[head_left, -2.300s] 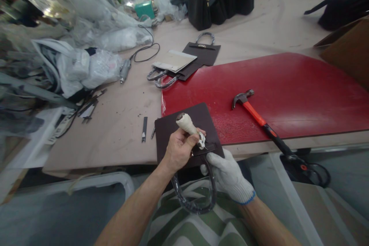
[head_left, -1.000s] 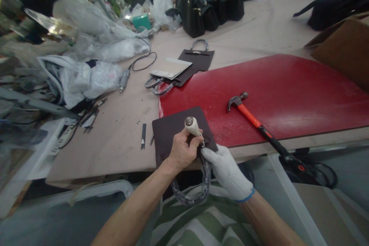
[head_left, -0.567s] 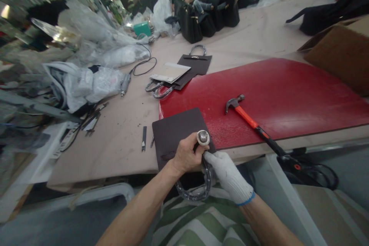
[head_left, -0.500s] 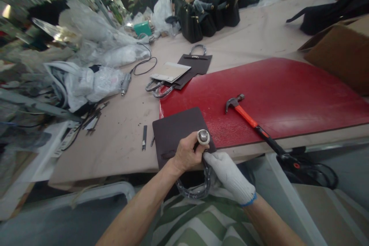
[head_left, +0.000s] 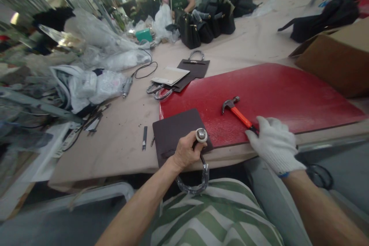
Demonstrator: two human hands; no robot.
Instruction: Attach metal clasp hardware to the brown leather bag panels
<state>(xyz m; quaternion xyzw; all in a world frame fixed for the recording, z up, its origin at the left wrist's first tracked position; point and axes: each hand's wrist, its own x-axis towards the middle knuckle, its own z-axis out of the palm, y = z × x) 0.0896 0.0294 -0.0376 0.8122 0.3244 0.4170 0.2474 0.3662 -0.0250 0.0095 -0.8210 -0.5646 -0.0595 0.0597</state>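
In the head view, the bare left hand [head_left: 186,152] curls its fingers around a white-wrapped, metal-capped tool [head_left: 201,134], cap up, over a flat dark-brown panel [head_left: 175,130] at the table [head_left: 115,138] edge. The white-gloved right hand [head_left: 275,142] covers the black grip of an orange-and-black claw hammer [head_left: 239,115] on a red board [head_left: 282,88]; whether its fingers grasp it cannot be told.

One hammer [head_left: 241,117], one red board [head_left: 276,94], one glove [head_left: 273,144].
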